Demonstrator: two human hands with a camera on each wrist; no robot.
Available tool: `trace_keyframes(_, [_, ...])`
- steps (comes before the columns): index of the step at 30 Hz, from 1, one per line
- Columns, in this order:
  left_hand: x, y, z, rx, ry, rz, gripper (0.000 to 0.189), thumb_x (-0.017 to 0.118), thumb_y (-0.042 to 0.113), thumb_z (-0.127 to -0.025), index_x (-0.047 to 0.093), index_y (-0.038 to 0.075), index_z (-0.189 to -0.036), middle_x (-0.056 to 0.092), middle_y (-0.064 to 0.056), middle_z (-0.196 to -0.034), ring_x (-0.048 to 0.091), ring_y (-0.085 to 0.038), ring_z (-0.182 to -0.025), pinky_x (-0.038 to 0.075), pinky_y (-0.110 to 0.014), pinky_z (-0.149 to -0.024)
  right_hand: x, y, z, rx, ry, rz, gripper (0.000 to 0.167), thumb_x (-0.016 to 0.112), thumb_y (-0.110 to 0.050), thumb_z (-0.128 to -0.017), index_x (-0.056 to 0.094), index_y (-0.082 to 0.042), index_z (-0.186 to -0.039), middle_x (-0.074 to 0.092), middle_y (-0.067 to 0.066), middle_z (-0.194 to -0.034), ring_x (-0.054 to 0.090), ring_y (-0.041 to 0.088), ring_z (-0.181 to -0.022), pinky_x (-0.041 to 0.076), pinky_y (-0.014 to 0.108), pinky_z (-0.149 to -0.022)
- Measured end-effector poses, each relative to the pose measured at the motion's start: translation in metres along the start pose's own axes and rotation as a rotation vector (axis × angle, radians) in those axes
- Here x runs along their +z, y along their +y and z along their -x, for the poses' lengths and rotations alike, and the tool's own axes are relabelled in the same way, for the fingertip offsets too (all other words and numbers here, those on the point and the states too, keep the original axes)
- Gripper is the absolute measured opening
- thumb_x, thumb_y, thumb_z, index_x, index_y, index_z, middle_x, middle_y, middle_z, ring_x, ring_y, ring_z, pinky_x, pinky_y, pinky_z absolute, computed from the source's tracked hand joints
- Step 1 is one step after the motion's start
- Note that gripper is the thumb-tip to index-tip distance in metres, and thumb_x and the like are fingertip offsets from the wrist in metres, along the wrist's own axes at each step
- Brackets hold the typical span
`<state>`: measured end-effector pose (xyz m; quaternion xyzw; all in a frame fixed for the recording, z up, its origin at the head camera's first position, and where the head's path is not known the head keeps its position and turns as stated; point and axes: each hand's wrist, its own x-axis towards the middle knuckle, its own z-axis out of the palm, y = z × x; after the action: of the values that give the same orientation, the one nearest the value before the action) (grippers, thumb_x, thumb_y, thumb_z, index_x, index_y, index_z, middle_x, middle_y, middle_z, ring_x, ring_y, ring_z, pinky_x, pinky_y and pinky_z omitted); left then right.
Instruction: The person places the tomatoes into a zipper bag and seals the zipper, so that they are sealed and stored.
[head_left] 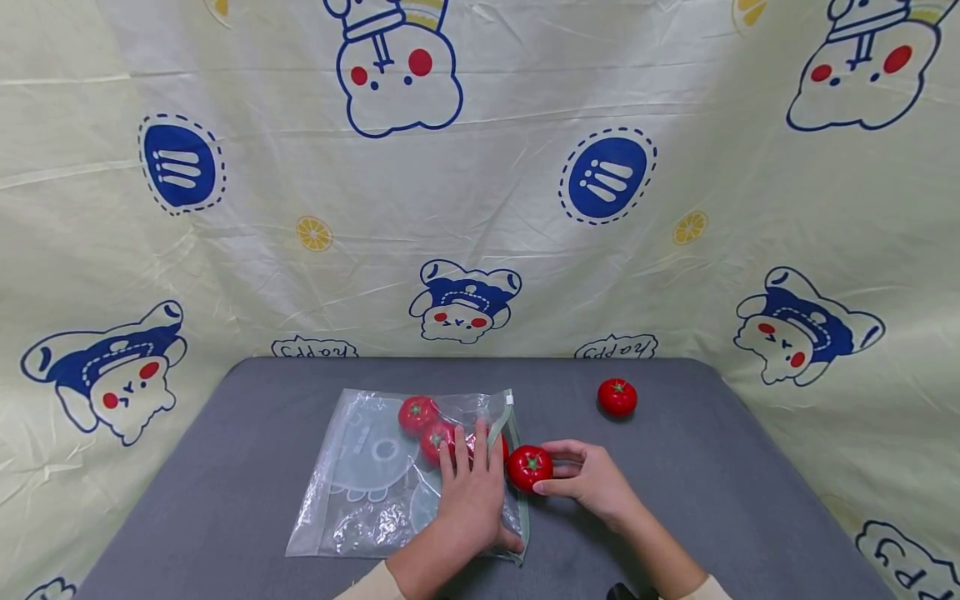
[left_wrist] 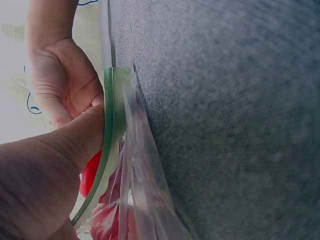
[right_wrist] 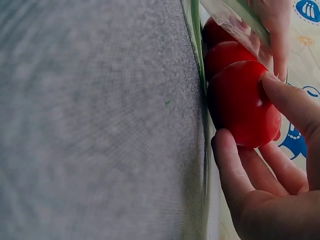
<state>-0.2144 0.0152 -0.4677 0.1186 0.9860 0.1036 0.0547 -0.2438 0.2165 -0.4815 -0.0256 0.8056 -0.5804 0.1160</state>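
Observation:
A clear zip bag [head_left: 352,525] with a green-edged mouth lies flat, opening toward the right, with several red tomatoes [head_left: 417,414] inside. My left hand [head_left: 474,492] rests on top of the bag near its mouth, fingers straight and spread. In the left wrist view its thumb [left_wrist: 90,127] reaches the green zip edge [left_wrist: 108,125]. At the mouth, my right hand [head_left: 592,482] grips a red tomato [head_left: 529,468] between thumb and fingers. The right wrist view shows this tomato [right_wrist: 243,102] close against another tomato [right_wrist: 227,56] at the lifted bag edge.
Another red tomato [head_left: 617,398] sits at the back right of the grey table [head_left: 675,467]. Behind the table hangs a patterned cream cloth [head_left: 495,200]. A small black object [head_left: 621,592] shows at the bottom edge, near the right forearm.

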Motion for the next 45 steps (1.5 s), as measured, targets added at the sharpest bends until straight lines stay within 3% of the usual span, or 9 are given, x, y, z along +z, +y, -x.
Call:
trace_keyframes(8, [0.0,0.001,-0.001,0.0,0.0,-0.007,0.13,0.097,0.05,-0.056,0.029,0.016,-0.161,0.014,-0.011,-0.173,0.009,-0.046,-0.158,0.014,-0.066,-0.125,0.003,-0.002,-0.002,-0.016,0.01,0.015,0.062,0.089,-0.014,-0.079,0.064,-0.002,-0.135,0.063,0.023,-0.138,0.074,0.029,-0.105,0.062,0.041,-0.089])
trace_keyframes(20, [0.0,0.002,0.0,0.016,0.027,-0.03,0.133,0.096,0.054,-0.055,0.027,0.015,-0.162,0.012,-0.012,-0.173,0.01,-0.047,-0.157,0.015,-0.067,-0.124,0.013,-0.004,-0.008,-0.066,0.004,0.022,0.059,0.09,-0.011,-0.078,0.064,0.002,-0.129,0.068,0.022,-0.128,0.075,0.03,-0.104,0.061,0.042,-0.09])
trace_keyframes(32, [0.0,0.002,-0.002,0.029,0.035,-0.045,0.134,0.096,0.056,-0.054,0.028,0.014,-0.161,0.012,-0.012,-0.173,0.01,-0.047,-0.157,0.015,-0.068,-0.123,0.019,-0.006,-0.015,-0.047,-0.002,0.049,0.058,0.091,-0.017,-0.078,0.068,-0.004,-0.13,0.067,0.02,-0.132,0.075,0.027,-0.101,0.062,0.042,-0.087])
trace_keyframes(45, [-0.001,0.001,-0.002,0.033,0.027,-0.019,0.133,0.097,0.054,-0.055,0.028,0.014,-0.161,0.013,-0.012,-0.172,0.009,-0.045,-0.157,0.015,-0.067,-0.124,0.023,-0.007,-0.017,-0.086,-0.045,-0.029,0.053,0.087,-0.013,-0.083,0.066,0.002,-0.13,0.068,0.023,-0.13,0.076,0.029,-0.1,0.062,0.039,-0.087])
